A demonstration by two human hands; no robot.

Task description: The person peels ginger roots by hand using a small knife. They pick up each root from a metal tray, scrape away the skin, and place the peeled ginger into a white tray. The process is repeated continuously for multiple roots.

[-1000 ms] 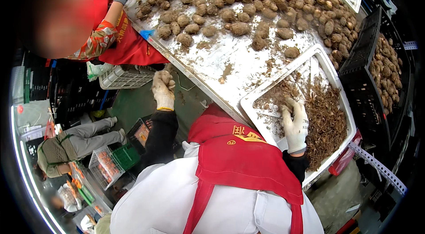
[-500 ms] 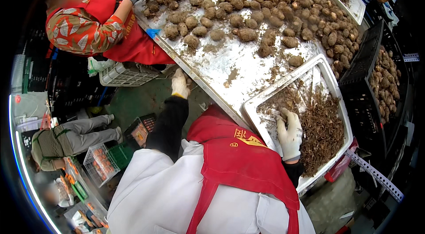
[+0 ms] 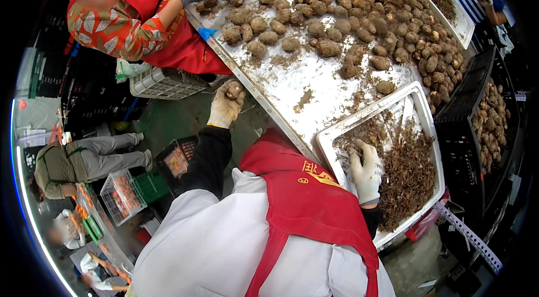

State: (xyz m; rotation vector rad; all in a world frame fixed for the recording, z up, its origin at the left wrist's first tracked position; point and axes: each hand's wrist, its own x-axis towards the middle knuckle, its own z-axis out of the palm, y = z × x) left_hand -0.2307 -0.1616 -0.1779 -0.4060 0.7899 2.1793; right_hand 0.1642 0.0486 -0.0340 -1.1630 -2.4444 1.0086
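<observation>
Filling much of the view, a pale-topped table [image 3: 281, 86] bears a broad spread of brown, hairy tubers [image 3: 431, 63], heaped thickest toward the right. At its near end sits a white-rimmed tray [image 3: 327, 148], with a black crate [image 3: 469, 86] of more tubers to the right. Fibrous brown scraps [image 3: 407, 184] cover much of the tray. Over its left part, the gloved right hand [image 3: 366, 170] curls its fingers; whether they pinch anything, I cannot tell. Beside the table's left edge, the gloved left hand [image 3: 226, 106] grasps one small tuber [image 3: 232, 91].
</observation>
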